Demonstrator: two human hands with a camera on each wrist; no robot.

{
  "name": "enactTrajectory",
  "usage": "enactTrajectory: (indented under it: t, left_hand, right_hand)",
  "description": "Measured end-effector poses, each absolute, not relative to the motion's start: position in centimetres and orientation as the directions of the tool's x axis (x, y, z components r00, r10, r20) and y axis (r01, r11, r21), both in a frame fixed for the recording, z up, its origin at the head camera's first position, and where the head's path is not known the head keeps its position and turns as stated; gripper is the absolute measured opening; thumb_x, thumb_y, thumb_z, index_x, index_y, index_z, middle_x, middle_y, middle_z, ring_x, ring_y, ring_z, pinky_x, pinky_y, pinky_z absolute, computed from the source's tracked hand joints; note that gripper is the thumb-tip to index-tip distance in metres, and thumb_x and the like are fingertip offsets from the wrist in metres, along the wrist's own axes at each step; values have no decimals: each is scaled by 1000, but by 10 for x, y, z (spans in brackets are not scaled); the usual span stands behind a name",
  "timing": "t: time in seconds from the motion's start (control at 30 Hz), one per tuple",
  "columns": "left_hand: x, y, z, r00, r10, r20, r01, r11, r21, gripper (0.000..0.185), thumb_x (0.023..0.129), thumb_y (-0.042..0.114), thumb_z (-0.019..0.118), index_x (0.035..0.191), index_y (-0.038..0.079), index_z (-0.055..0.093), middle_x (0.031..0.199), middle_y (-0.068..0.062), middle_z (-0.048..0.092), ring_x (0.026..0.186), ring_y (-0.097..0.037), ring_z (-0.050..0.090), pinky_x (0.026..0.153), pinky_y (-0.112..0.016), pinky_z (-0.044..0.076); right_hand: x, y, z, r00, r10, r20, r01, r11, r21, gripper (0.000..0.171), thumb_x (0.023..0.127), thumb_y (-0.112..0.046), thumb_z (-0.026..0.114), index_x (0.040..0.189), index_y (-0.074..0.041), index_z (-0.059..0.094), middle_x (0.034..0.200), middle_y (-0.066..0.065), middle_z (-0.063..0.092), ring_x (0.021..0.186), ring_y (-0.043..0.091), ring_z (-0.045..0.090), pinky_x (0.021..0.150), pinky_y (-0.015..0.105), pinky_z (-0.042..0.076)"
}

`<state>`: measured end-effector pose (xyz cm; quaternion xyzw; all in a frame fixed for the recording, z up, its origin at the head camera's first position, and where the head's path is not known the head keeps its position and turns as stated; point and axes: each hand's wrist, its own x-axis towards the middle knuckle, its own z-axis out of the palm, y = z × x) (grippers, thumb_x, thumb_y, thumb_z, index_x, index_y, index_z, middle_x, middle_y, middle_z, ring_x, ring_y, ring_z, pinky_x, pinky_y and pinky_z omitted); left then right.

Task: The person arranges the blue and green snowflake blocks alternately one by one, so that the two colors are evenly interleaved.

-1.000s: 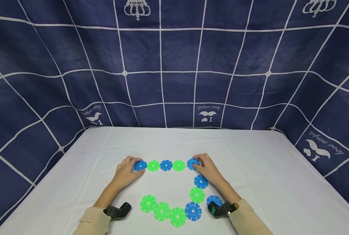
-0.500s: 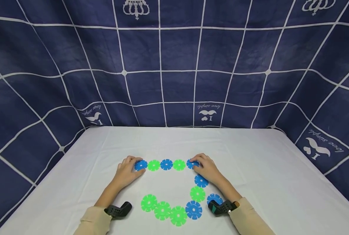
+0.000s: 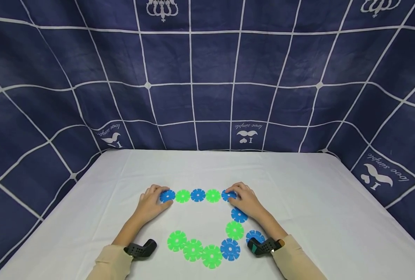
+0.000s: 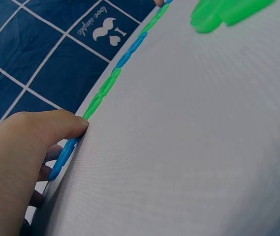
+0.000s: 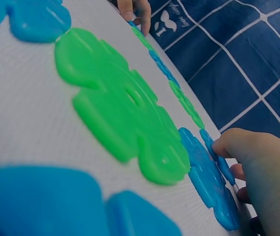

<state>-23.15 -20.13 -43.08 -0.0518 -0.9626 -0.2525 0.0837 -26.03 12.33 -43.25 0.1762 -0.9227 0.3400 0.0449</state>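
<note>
A chain of flat blue and green toothed discs lies on the white table [image 3: 298,217]. Its far row runs blue, green [image 3: 182,196], blue [image 3: 197,195], green [image 3: 213,195], blue. My left hand [image 3: 159,197] pinches the blue disc at the row's left end [image 3: 168,195], thumb on its near edge [image 4: 63,155]. My right hand [image 3: 233,195] pinches the blue disc at the right end [image 3: 227,194], seen edge-on [image 5: 213,147] in the right wrist view. From there the chain drops through a blue disc [image 3: 239,214] and a green disc [image 3: 234,230].
The chain's near part curves left through blue discs [image 3: 230,249] and green discs [image 3: 192,250] between my forearms. A dark blue cloth with white grid lines [image 3: 207,77] hangs behind and beside the table. Black wrist mounts [image 3: 141,249] sit on both sleeves.
</note>
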Motion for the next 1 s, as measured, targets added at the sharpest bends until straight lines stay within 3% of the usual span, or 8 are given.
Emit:
enactTrajectory:
  t: [0.43,1.0]
  left_hand:
    - [-232,-200,-433,-981,43,191,132,866,482,52,79,38,64,122,11,54,117,-11,49,108,-27,44,84,-42,29]
    - [-233,-200,-433,-979,55,194,144,866,480,51,79,36,64,122,11,54,116,-12,48,108,-28,44,84,-42,29]
  right_hand:
    - [-260,125,-432,-930,-307,204,-367,715,-595,22,81,-25,62,103,-25,64,113,1,55,99,16,50,89,40,32]
    - [-261,127,-435,-911,-349,218,-408,699,-587,23,82,-27,61,105,-25,63,115,2,53,111,21,46,92,45,30]
